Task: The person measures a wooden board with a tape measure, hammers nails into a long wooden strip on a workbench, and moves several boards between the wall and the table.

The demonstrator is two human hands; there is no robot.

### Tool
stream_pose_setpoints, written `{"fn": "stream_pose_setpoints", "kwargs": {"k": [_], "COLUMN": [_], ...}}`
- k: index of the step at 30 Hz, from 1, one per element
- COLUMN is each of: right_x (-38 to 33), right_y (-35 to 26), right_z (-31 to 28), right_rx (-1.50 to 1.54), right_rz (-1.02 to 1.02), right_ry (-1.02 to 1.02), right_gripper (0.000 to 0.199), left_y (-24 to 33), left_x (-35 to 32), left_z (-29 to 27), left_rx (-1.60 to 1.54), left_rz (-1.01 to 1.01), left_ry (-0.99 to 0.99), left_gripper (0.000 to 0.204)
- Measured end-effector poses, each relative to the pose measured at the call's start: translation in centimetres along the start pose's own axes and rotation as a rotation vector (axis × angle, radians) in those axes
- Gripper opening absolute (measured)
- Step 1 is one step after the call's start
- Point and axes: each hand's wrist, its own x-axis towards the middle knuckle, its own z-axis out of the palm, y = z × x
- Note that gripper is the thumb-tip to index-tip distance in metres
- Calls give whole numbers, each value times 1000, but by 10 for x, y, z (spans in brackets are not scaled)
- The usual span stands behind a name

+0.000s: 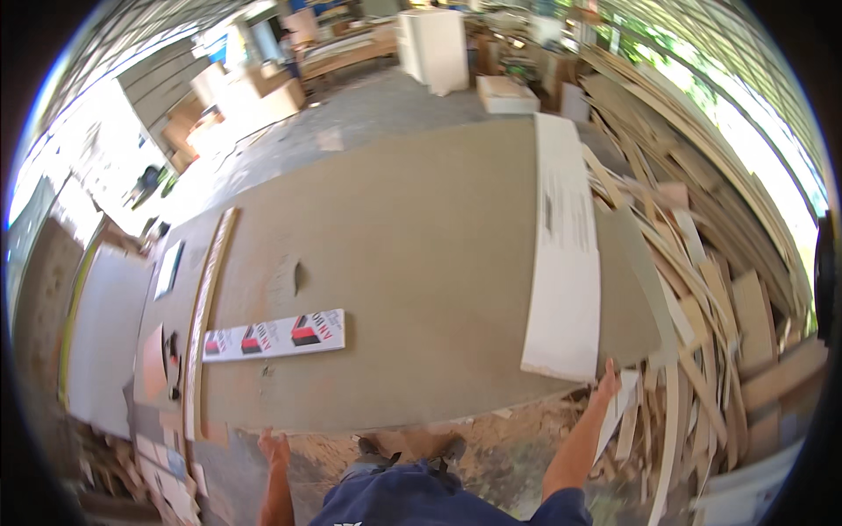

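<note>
A large brown-grey board (412, 228) lies flat in front of me. My left hand (274, 447) is closed at its near edge, left of my feet, with the fingers partly hidden. My right hand (608, 383) grips the near edge at the right, thumb up, beside the lower corner of a long white panel (561, 289) lying on the board. A printed white strip (276, 337) with red and black marks rests on the board at the left. It meets a long narrow wooden strip (209, 307) that runs away from me.
Offcuts and long wooden strips (693, 307) are heaped along the right side. On the board's left part lie a pinkish piece (154, 364) and a small light-coloured panel (169, 269). A white cabinet (434, 48) stands far back. Sawdust (517, 447) covers the floor by my feet.
</note>
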Motion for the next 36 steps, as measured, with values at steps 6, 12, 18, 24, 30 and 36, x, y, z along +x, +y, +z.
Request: {"fn": "stream_pose_setpoints", "kwargs": {"k": [6, 12, 18, 24, 30, 36], "right_x": [-24, -175, -364, -509, -546, -577], "right_y": [-12, -23, 1, 44, 85, 86], "right_z": [16, 70, 152, 233, 298, 333], "right_rx": [-394, -603, -624, -755, -867, -1059], "right_rz": [-61, -668, -842, -945, -997, -1005], "right_ry": [64, 222, -697, -1108, -1163, -1203], "right_gripper": [44, 36, 29, 33, 43, 50], "left_y": [-17, -2, 5, -7, -9, -4], "left_x": [38, 98, 203, 276, 333, 344], "left_z": [-15, -59, -54, -56, -24, -33], "left_rx": [83, 128, 218, 495, 489, 450], "left_rz": [69, 225, 319, 469, 549, 493], "left_ry": [-22, -170, -312, -426, -414, -485], "left_gripper": [49, 57, 80, 99, 103, 109]}}
